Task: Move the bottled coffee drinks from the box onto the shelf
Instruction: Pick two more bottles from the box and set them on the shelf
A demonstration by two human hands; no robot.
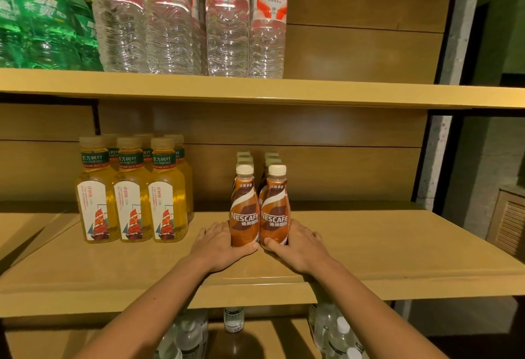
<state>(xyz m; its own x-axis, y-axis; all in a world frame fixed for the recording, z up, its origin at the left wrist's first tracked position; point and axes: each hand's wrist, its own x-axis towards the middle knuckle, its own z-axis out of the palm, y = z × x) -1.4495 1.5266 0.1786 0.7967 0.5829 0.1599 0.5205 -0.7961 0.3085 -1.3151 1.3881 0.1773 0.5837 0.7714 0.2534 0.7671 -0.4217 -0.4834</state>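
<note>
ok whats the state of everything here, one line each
left hand, gripping base of left front coffee bottle
right hand, gripping base of right front coffee bottle
both front coffee bottles, upright, capped, side by side on middle shelf
tea bottles, upright, capped
water bottles, upright on upper shelf

Brown, white-swirled coffee bottles point(259, 211)
</note>
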